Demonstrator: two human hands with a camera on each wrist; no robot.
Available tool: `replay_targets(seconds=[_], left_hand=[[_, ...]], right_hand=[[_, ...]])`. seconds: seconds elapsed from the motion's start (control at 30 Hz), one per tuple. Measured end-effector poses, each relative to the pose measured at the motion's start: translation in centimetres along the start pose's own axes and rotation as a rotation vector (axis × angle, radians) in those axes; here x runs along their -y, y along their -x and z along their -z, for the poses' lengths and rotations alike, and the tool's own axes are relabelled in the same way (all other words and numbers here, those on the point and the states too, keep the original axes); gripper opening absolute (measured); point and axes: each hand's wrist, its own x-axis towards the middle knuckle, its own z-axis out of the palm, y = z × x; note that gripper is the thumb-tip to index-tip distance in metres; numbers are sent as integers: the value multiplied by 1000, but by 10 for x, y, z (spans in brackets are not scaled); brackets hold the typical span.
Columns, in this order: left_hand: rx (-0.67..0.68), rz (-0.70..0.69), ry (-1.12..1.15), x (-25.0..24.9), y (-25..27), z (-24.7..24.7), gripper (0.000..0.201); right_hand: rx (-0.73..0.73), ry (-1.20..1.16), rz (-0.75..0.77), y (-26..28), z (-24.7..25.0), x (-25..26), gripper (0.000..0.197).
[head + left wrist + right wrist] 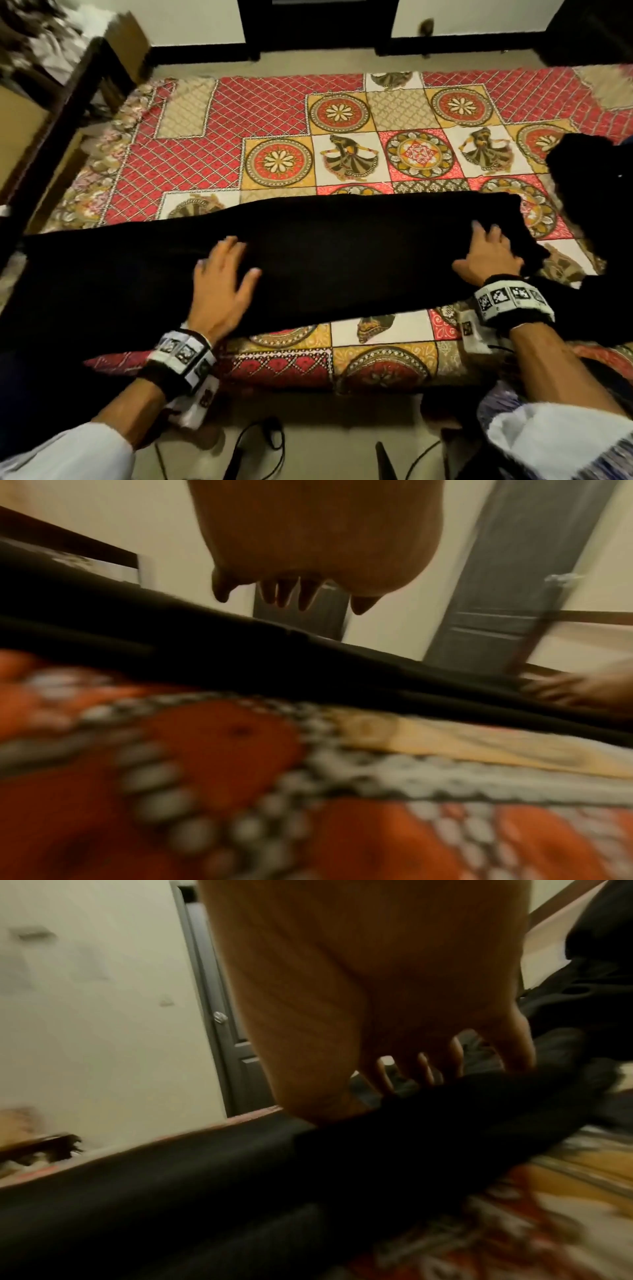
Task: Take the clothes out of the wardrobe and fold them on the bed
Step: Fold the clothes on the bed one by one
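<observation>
The bed (274, 113) is covered by a patterned red, yellow and white bedspread (346, 147); it fills most of the head view. A long black garment (325, 260) is laid flat across the near part of the bed, stretched from the left edge to the right side. It is seen in both wrist views as a dark band over the bedspread (240, 791). A second black pile of cloth (592, 178) is bunched at the right edge of the bed, near the garment's right end; whether the two are joined cannot be told.

The left hand (222, 284) is spread wide, palm down, over the middle of the garment, fingers straight. In the left wrist view the fingertips (284, 596) are seen above the cloth, so contact cannot be confirmed. The right hand (489, 253) is laid on the garment's right end, fingers extended and pressed onto the fabric (428, 1123); nothing is gripped.

A dark door (507, 574) is seen on the far wall. Cables (260, 442) are seen on the floor at the bed's near side.
</observation>
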Motion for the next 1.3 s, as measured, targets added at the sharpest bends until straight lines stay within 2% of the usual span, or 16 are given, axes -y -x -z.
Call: replay_targets(seconds=[0.07,0.1,0.23,0.27,0.37,0.43,0.57,0.7,0.8,0.83,0.93,0.97,1.0,1.07,1.17,1.3], left_hand=[[-28,337,-112,68,21,10,70],[-44,447,-166,95,33,13,73],[-97,680,-146,138,51,36,74],[-132,686,-123,136,45,42,74],[-188,594,-150,141,36,53,62],[-176,608,-168,156,37,58,61],[-184,842,-137,211,52,76,66],[-193,935,-110,235,45,101,69],[-176,1005,-71,246,32,124,75],[-166,931,-120,250,27,131,76],[-6,447,-270,248,3,130,76],[60,337,-273,244,-7,125,72],[128,310,-256,240,-16,120,70],[243,434,-224,242,-25,116,74],[297,636,-206,263,-29,125,80],[150,832,-72,275,-24,140,79]], right_hand=[[88,47,-107,-3,0,-11,89],[98,55,-129,-3,2,-15,88],[20,48,-93,9,2,11,90],[-59,55,-15,15,0,20,90],[-241,64,390,43,-7,65,85],[-174,37,556,70,-16,97,78],[44,156,517,111,-63,116,77],[68,198,455,123,-65,120,78],[-16,172,616,145,-53,156,76],[-51,137,717,159,-52,174,75],[18,36,962,215,-66,232,72],[77,35,1022,234,-77,247,69],[138,50,1073,253,-89,260,68],[191,124,1131,284,-112,269,70],[179,187,1125,303,-127,260,73],[209,64,1061,300,-106,268,67]])
